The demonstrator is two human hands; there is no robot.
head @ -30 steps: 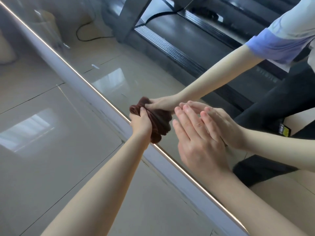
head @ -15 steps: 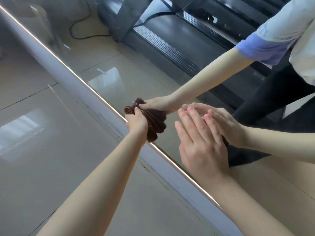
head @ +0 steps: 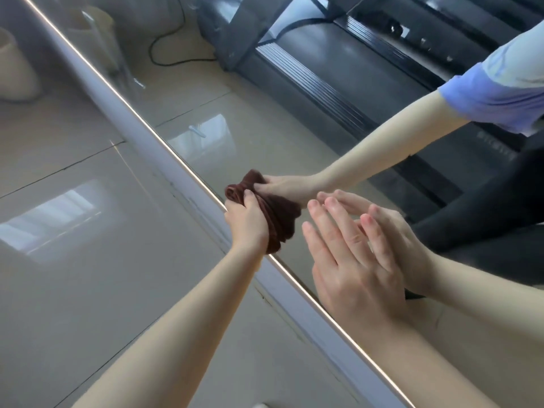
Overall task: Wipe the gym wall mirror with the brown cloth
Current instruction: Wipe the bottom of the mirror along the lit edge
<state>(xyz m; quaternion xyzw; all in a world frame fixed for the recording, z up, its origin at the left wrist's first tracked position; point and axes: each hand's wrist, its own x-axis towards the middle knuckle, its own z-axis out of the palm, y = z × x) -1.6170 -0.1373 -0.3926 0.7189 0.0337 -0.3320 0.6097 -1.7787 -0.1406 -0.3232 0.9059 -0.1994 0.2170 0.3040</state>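
Left hand (head: pixel 247 223): grips bunched cloth (head: pixel 281 228) against mirror (head: pixel 279 122).
Right hand (head: pixel 353 272): fingers straight, flat on mirror, four o'clock of cloth.

One brown cloth (head: pixel 279 219) is bunched at the centre of the frame. Two hands are in view: one left hand (head: pixel 247 222) at the centre, gripping the cloth, and one right hand (head: pixel 353 272) at lower right, its fingers straight. One mirror (head: pixel 265 128) fills the upper right. In it are two reflected hands (head: pixel 288 188), one treadmill (head: pixel 368 63) at the top and one black cable (head: pixel 164 51) left of it. One pale rounded object (head: pixel 14 69) stands at far upper left.
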